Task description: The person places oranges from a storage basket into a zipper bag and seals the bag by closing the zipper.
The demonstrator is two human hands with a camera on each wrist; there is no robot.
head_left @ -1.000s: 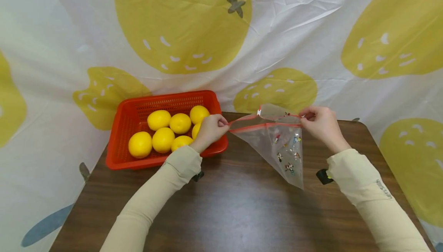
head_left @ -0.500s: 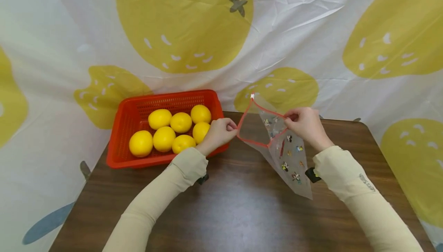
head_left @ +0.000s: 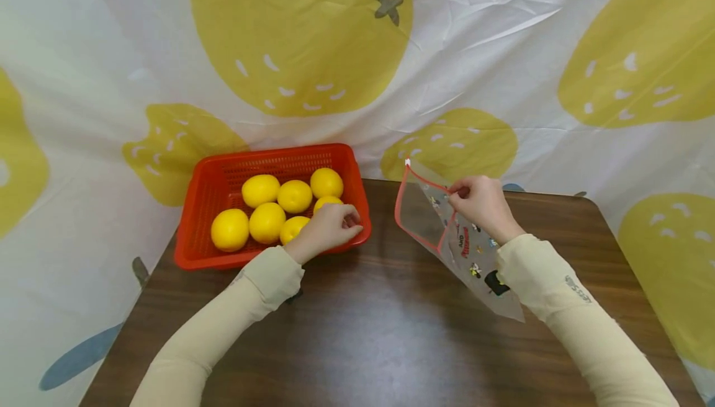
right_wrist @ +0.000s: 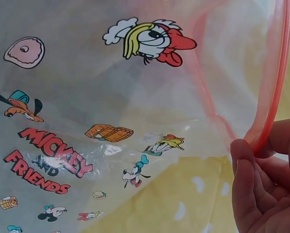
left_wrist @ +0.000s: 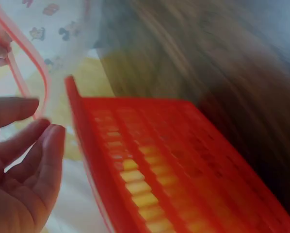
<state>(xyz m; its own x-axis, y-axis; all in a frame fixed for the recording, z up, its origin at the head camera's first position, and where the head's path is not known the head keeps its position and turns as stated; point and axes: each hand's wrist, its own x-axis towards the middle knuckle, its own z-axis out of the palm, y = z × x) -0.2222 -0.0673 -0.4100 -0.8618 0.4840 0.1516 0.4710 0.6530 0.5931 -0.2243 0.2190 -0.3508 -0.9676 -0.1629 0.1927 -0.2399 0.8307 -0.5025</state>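
My right hand (head_left: 481, 203) pinches the red rim of a clear zip bag (head_left: 475, 249) between thumb and fingers. The bag's mouth gapes toward the left, and a white slider sits at its top corner. Cartoon figures and red lettering cover the plastic, plain in the right wrist view. My left hand (head_left: 329, 230) is over the front right rim of a red plastic basket (head_left: 187, 233), with thumb and fingers slightly apart and nothing between them. Round yellow fruits (head_left: 267, 223) lie in the basket; the hand partly hides those at the right.
Basket and hands are at the far side of a brown wooden table (head_left: 363, 332). Behind it hangs a white cloth (head_left: 469, 28) printed with large yellow fruit. A small black device (head_left: 496, 283) shows at the right wrist.
My left hand has let go of the bag's rim and moved left over the basket. The right hand has shifted slightly left, still holding the bag, whose mouth has opened wider.
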